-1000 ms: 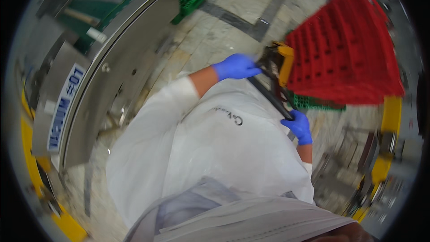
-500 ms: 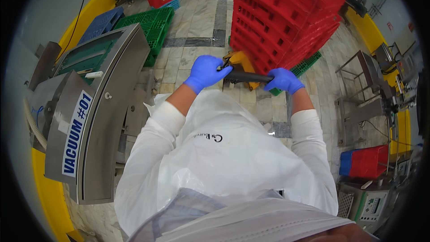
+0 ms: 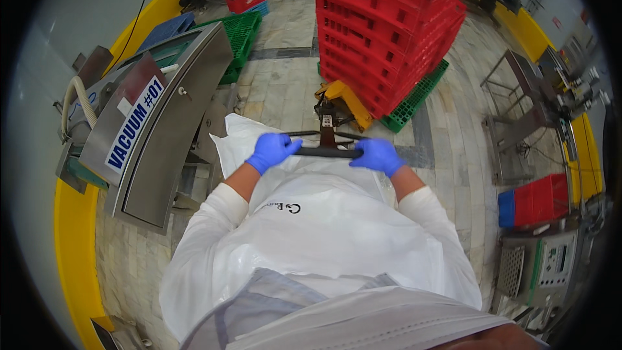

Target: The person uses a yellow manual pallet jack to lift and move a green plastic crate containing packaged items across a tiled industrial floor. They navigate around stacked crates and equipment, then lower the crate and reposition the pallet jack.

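Both of my hands wear blue gloves and grip the black handle point(image 3: 326, 152) of a yellow pallet jack point(image 3: 345, 100). My left hand point(image 3: 273, 151) is closed around the handle's left end, and my right hand point(image 3: 378, 155) around its right end. The handle lies close in front of my white apron point(image 3: 337, 220). Past it, the jack's yellow body meets a green pallet point(image 3: 418, 94) that carries a tall stack of red crates point(image 3: 382, 32). The jack's forks are hidden beneath the load.
A steel vacuum machine point(image 3: 175, 136) stands close on my left, with a green pallet point(image 3: 243, 42) beyond it. Red and blue crates point(image 3: 538, 201), a metal stand point(image 3: 518, 104) and a control box point(image 3: 551, 262) line the right side. Tiled floor point(image 3: 278, 84) runs between.
The handle now sits nearer my body and more level, with both hands still on it. The crate stack has shifted left in view, and the vacuum machine appears further right.
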Demonstrator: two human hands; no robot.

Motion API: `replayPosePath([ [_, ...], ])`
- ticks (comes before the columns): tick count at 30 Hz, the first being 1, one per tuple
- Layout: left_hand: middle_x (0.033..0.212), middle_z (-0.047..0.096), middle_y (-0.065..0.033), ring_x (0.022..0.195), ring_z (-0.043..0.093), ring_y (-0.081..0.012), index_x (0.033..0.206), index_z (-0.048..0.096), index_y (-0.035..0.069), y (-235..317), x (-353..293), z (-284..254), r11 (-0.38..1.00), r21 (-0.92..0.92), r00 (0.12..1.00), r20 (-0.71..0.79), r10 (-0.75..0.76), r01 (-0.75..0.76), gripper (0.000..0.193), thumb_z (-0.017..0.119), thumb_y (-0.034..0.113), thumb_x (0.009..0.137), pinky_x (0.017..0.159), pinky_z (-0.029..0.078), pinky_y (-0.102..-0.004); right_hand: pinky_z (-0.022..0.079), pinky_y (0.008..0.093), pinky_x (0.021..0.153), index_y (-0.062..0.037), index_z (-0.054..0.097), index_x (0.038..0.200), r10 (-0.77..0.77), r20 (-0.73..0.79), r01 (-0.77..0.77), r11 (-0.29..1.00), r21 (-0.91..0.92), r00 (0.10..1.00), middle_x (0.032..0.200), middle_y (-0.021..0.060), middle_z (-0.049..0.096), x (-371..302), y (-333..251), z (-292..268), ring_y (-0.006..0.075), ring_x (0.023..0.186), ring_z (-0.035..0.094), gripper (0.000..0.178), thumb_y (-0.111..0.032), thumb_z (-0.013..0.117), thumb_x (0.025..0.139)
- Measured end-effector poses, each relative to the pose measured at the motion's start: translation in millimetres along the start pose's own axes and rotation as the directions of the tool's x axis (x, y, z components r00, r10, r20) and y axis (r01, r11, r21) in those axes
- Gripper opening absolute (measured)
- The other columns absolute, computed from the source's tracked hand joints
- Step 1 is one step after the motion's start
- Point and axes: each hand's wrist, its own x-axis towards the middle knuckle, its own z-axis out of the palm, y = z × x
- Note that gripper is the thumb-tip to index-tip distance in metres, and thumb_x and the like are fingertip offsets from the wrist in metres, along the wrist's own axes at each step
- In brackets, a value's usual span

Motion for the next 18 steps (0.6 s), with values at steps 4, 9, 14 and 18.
replayPosePath([
  [4,0.067,0.067,-0.0198,0.061,0.066,-0.0416,0.070,0.073,0.007,12,-66,-35,0.997,-0.039,0.993,-0.097,-0.071,0.068,0.056,0.066,0.054,0.099,0.060,0.051,-0.0514,0.058,0.0483,0.087,-0.0167,0.081,0.104,0.000,-0.041,0.000,1.000,-0.002,0.999,0.102,0.0129,0.079,-55,-65,2,0.0345,0.098,0.075,0.048,-0.056,0.083,0.076],
  [9,0.060,0.064,-0.0179,0.055,0.062,-0.0398,0.060,0.069,0.009,39,-254,-3,1.000,-0.011,0.994,-0.106,0.001,-0.003,0.054,0.069,0.049,0.096,0.058,0.051,-0.0498,0.058,0.0494,0.087,-0.0183,0.080,0.103,-0.013,0.097,0.013,1.000,0.002,0.995,0.101,0.0128,0.078,-196,-128,109,0.0349,0.098,0.075,0.043,-0.055,0.080,0.080],
  [14,0.054,0.058,-0.0177,0.049,0.058,-0.0385,0.055,0.066,0.010,108,-370,-13,0.998,-0.064,0.983,-0.182,-0.016,0.005,0.054,0.073,0.046,0.094,0.053,0.047,-0.0479,0.059,0.0476,0.087,-0.0181,0.081,0.101,-0.032,0.155,0.035,0.999,-0.014,0.987,0.100,0.0122,0.079,-302,-147,139,0.0350,0.096,0.075,0.041,-0.055,0.080,0.082],
  [18,0.059,0.062,-0.0182,0.053,0.061,-0.0395,0.060,0.069,0.008,153,-399,-62,0.969,-0.183,0.948,-0.241,-0.210,0.168,0.054,0.074,0.049,0.093,0.053,0.047,-0.0471,0.059,0.0461,0.080,-0.0111,0.079,0.103,-0.193,0.197,0.207,0.977,-0.055,0.961,0.094,0.0135,0.078,-340,-179,79,0.0332,0.089,0.076,0.050,-0.057,0.079,0.084],
])
